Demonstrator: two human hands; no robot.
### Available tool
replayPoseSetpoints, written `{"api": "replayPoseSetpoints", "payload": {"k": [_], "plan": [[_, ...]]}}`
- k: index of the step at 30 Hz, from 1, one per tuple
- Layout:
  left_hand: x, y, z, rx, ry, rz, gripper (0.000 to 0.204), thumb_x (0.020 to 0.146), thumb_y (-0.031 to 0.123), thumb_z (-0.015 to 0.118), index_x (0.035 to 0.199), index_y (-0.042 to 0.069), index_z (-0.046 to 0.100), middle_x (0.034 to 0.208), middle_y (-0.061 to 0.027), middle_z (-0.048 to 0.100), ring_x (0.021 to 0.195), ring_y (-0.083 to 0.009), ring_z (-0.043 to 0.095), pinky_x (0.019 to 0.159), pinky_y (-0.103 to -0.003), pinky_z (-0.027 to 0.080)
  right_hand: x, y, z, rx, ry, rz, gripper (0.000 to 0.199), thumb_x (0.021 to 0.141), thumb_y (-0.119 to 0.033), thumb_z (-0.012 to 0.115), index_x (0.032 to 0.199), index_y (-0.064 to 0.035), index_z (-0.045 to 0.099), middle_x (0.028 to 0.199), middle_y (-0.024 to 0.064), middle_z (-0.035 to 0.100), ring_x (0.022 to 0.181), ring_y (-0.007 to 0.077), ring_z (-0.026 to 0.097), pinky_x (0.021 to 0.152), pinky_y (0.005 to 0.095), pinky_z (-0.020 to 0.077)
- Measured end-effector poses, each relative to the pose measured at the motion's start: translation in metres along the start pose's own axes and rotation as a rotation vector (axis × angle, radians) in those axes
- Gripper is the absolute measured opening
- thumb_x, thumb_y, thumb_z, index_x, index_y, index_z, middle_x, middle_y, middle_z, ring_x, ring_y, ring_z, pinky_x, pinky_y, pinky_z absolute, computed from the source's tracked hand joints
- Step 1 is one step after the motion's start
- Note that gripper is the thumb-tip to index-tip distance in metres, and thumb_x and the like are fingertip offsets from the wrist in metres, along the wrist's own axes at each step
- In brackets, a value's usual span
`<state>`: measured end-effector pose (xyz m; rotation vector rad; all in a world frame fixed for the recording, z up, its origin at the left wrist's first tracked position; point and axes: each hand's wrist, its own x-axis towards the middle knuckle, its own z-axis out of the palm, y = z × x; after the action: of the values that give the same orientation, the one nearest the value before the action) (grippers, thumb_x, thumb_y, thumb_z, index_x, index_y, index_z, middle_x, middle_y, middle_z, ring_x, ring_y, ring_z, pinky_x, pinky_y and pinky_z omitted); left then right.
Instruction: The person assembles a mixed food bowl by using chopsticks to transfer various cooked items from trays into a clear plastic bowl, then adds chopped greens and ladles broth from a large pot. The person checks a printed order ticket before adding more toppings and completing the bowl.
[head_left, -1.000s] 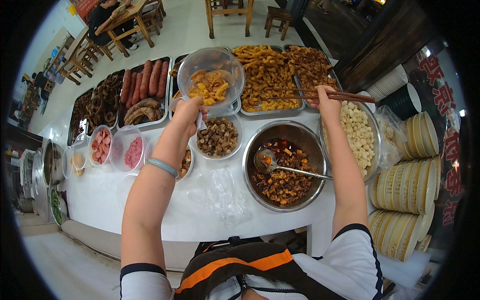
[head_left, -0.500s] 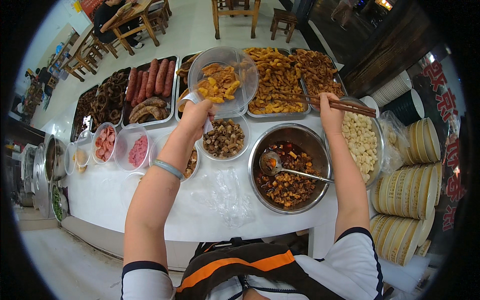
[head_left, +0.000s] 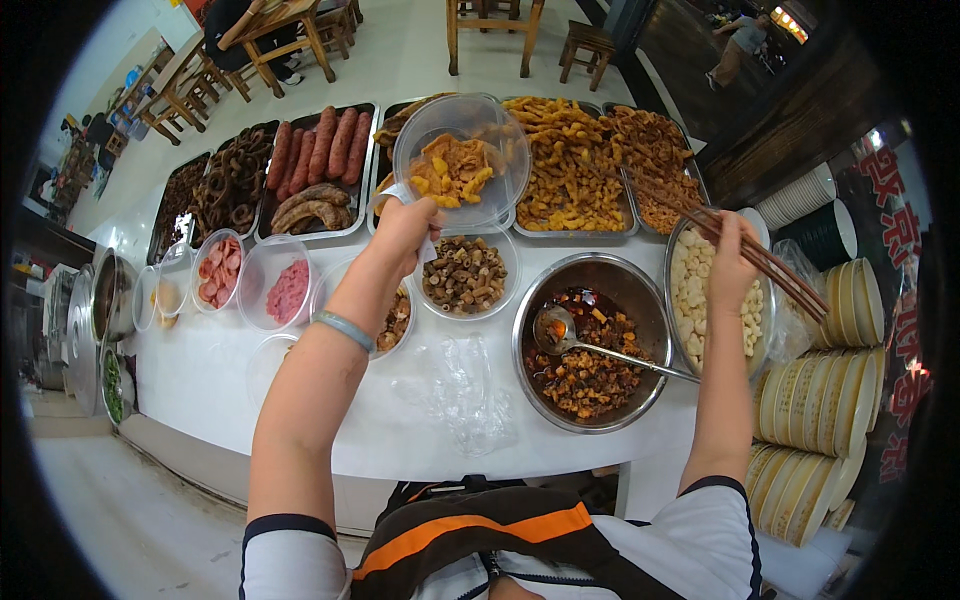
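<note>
As left hand (head_left: 408, 228) grips, clear bowl (head_left: 455, 118), just beyond

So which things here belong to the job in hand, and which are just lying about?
Seemingly in the job:
- clear round plastic tub of yellow fried pieces, in the left hand
- long brown chopsticks, in the right hand

Apparently just lying about, untouched:
- crumpled clear plastic bag
- stacked cream-coloured round bowls
- brown wooden stool
</note>
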<state>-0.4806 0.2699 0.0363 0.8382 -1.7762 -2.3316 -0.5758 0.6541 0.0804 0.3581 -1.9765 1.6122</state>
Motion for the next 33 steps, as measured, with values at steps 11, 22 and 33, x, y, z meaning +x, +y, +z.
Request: {"api": "replayPoseSetpoints", "payload": {"k": [11,22,33], "plan": [[0.001,0.0,0.023,0.008,-0.03,-0.079,0.008,0.076,0.002,0.051,0.083,-0.001,0.049,0.068,-0.0097,0.053,0.052,-0.0162,0.049,0.044,-0.029,0.038,0.006,-0.087,0.018,0.321,-0.422,0.048,0.02,0.097,-0.016,0.049,0.105,0.0008,0.057,0.098,0.0124,0.064,0.088,0.0188,0.063,0.078,0.0335,0.0526],[-0.016,0.005,0.026,0.028,-0.08,0.045,0.011,0.075,0.0,0.053,0.085,0.0,0.05,0.069,-0.0069,0.053,0.056,-0.0147,0.048,0.05,-0.029,0.04,-0.007,-0.096,0.033,0.111,-0.455,-0.044,0.01,0.092,-0.008,0.056,0.092,-0.0012,0.063,0.088,0.0028,0.063,0.081,0.009,0.058,0.075,0.0241,0.0471],[-0.005,0.0,0.013,0.057,0.01,0.021,0.012,0.075,0.001,0.053,0.087,0.001,0.05,0.071,-0.0076,0.054,0.055,-0.0148,0.049,0.048,-0.029,0.04,0.014,-0.094,-0.017,0.319,-0.08,-0.041,0.018,0.096,-0.013,0.05,0.1,0.0028,0.057,0.093,0.0145,0.063,0.085,0.0194,0.064,0.075,0.033,0.055]]}}
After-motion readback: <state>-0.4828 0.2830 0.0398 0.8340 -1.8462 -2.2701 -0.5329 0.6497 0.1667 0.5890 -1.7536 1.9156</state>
